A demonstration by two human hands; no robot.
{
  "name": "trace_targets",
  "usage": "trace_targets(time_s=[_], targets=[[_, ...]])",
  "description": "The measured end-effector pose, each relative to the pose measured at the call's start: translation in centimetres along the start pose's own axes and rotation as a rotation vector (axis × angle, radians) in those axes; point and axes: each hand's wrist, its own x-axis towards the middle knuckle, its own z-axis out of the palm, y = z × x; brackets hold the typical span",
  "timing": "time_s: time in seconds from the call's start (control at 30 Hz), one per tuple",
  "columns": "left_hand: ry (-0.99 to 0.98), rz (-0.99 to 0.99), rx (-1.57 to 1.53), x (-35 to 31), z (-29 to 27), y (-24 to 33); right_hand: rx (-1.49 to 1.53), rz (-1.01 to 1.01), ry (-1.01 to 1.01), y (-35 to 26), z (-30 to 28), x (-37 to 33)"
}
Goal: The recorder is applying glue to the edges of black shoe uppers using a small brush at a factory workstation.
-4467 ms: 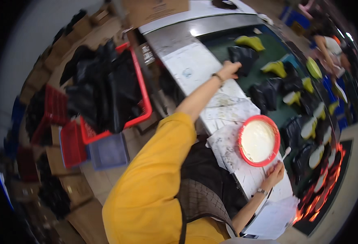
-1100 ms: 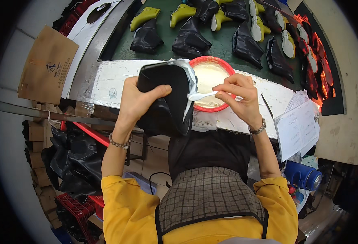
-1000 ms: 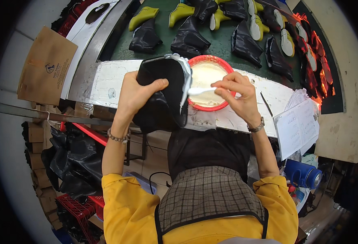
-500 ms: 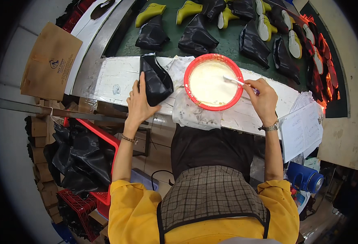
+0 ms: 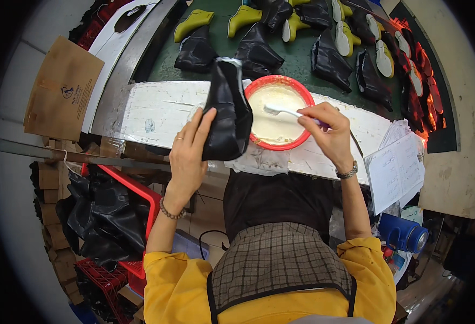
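Observation:
My left hand (image 5: 190, 148) grips a black leather boot upper (image 5: 225, 116) by its left side. The upper is tilted, raised over the white work board and overlapping the left rim of a red bowl (image 5: 303, 90). Creamy off-white liquid (image 5: 270, 125) fills much of the bowl. Between the fingers of my right hand (image 5: 329, 127) is a white-handled toothbrush (image 5: 285, 112), its bristle end over the liquid and pointing toward the upper. Whether the bristles touch the liquid is hard to see.
Beyond the white board (image 5: 164, 116), a green conveyor belt (image 5: 162, 63) carries black uppers and yellow boot lasts (image 5: 243, 20). A red crate (image 5: 154, 197) with black uppers (image 5: 105, 210) stands lower left. An open notebook (image 5: 391, 175) and blue flask (image 5: 402, 233) are right.
My left hand has lifted the boot upper off the board and brought it right, against the bowl's edge in view. My right hand has moved the toothbrush left across the bowl.

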Motion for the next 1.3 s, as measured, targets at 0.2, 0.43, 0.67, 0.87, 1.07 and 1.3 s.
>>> trace_targets(time_s=[0.2, 0.43, 0.67, 0.87, 1.07, 1.3], targets=[[-0.041, 0.079, -0.052, -0.4, -0.6, 2.9, -0.022, -0.023, 0.011, -0.1, 0.0, -0.1], [-0.030, 0.188, -0.004, -1.1, -1.3, 3.4, -0.148, -0.019, 0.098, 1.1, -1.7, 1.5], [0.025, 0.125, -0.174, -0.5, -1.9, 3.5, -0.064, -0.087, 0.123, 2.2, -1.3, 2.9], [0.202, 0.062, -0.313, 0.6, -1.6, 3.0, 0.061, -0.160, 0.091, 2.2, -0.4, 0.5], [0.365, 0.084, -0.248, 1.5, -0.3, 3.2, 0.110, -0.121, 0.093, -0.1, 0.0, -1.7], [0.289, 0.275, -0.256, 1.7, -1.0, 2.9, -0.024, -0.109, 0.186, 1.2, -2.6, 1.0]])
